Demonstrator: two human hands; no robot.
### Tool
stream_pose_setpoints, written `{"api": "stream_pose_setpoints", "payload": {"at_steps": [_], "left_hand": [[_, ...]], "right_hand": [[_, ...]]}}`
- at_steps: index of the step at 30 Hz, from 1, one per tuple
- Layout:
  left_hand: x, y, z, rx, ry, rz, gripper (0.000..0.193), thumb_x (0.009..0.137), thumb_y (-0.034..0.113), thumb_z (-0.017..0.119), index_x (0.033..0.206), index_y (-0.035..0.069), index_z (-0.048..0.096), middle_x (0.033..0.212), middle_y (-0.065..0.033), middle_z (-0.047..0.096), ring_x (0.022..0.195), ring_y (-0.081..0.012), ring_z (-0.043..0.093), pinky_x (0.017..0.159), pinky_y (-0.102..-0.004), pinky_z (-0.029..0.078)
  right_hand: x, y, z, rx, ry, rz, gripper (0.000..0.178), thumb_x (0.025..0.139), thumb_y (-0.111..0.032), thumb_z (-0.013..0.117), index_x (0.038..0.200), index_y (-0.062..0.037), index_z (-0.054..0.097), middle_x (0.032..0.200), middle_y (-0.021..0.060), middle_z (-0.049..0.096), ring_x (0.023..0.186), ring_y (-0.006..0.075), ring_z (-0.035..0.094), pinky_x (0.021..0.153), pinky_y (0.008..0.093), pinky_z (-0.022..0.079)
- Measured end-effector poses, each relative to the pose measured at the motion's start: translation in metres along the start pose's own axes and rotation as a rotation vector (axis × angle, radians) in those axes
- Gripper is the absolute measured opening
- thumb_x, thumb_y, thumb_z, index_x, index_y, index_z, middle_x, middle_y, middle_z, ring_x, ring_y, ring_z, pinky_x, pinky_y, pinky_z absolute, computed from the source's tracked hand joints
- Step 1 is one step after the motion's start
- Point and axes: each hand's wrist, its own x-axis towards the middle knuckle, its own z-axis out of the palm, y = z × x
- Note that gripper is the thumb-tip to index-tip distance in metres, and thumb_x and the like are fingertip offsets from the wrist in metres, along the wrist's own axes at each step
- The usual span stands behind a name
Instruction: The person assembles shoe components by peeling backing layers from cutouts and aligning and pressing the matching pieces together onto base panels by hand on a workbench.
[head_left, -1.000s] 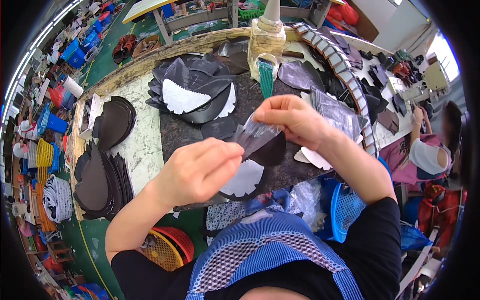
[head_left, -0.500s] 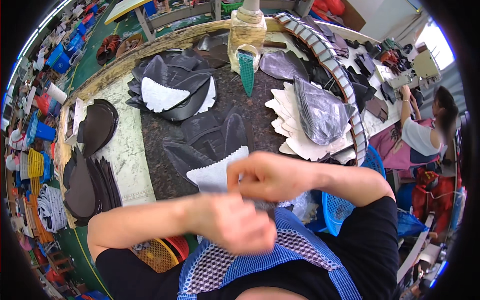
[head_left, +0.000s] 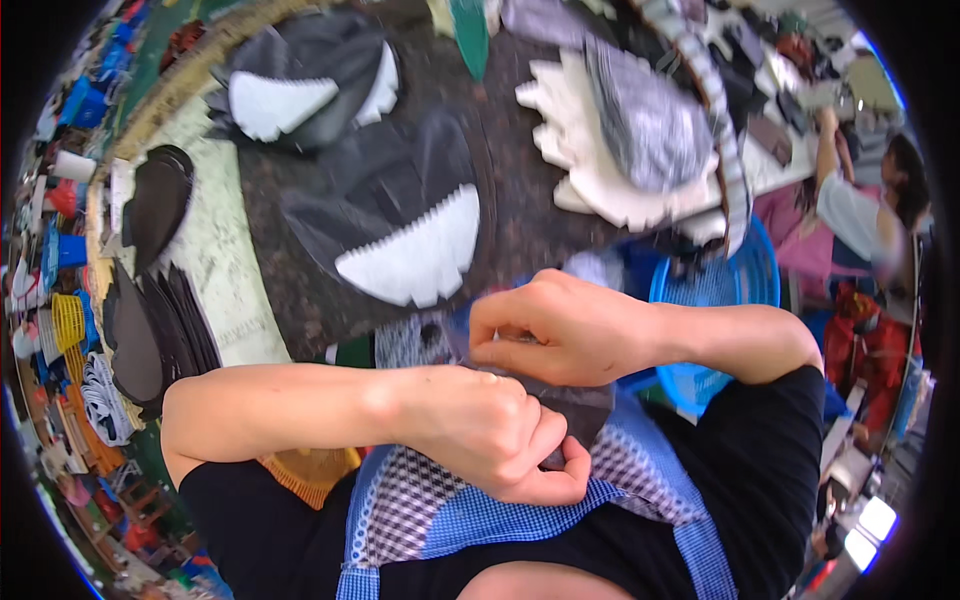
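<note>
Both hands are gripping a dark cut piece close over the checked apron.

The left hand is curling into a near fist, fingers folded tight around the lower edge of the dark piece, while the right hand is pinching its upper edge from above, fingertips pressed together. The piece is sitting between the two hands, just above the blue-and-white checked apron and off the dark worktable. On that table a white scalloped-edge piece is lying on black cut pieces, and a blue basket is standing just beside the right forearm.
</note>
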Motion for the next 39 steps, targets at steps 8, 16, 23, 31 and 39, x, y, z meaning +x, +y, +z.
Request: {"api": "stream_pose_setpoints", "payload": {"at_steps": [8,16,23,31,39], "left_hand": [[0.001,0.008,-0.014,-0.108,0.148,0.185,0.021,0.085,0.019,0.056,0.101,0.007,0.057,0.056,0.0021,0.043,0.043,-0.0084,0.042,0.039,-0.0229,0.026],[-0.007,0.020,-0.008,-0.087,0.045,0.039,0.014,0.084,0.018,0.063,0.097,0.014,0.061,0.056,0.0015,0.044,0.046,-0.0081,0.045,0.044,-0.0216,0.025],[-0.015,0.020,-0.005,-0.047,-0.018,-0.047,0.013,0.085,0.019,0.064,0.097,0.016,0.062,0.056,0.0011,0.046,0.047,-0.0076,0.046,0.045,-0.0215,0.025],[-0.010,0.007,-0.030,0.051,-0.135,-0.406,0.024,0.084,0.022,0.075,0.102,0.008,0.067,0.072,-0.0043,0.062,0.048,-0.0071,0.047,0.041,-0.0214,0.034],[-0.048,-0.020,-0.051,0.278,0.476,-1.179,0.009,0.099,0.007,0.068,0.102,0.001,0.062,0.080,-0.0079,0.064,0.055,-0.0129,0.058,0.053,-0.0262,0.044]], "right_hand": [[-0.030,0.157,0.049,0.389,0.457,0.190,0.017,0.102,-0.016,0.064,0.102,-0.0001,0.070,0.068,-0.0059,0.055,0.057,0.0004,0.041,0.049,0.0236,0.031],[-0.052,0.266,0.101,0.854,0.782,0.560,0.023,0.101,-0.019,0.063,0.107,0.0016,0.071,0.065,-0.0054,0.051,0.058,0.0033,0.041,0.052,0.0241,0.031],[-0.101,0.338,0.132,1.015,0.869,0.780,0.031,0.100,-0.022,0.064,0.114,0.0055,0.070,0.103,0.0138,0.069,0.082,0.0177,0.069,0.075,0.0295,0.058],[-0.070,0.101,0.016,0.878,0.506,-0.388,0.088,0.083,-0.052,0.079,0.145,0.0019,0.048,0.133,0.0174,0.062,0.127,0.0283,0.059,0.108,0.0431,0.043],[0.021,0.047,0.019,0.223,0.977,-0.344,0.030,0.090,-0.005,0.074,0.117,-0.0007,0.060,0.092,0.0068,0.069,0.084,0.0157,0.069,0.074,0.0287,0.053]]}}
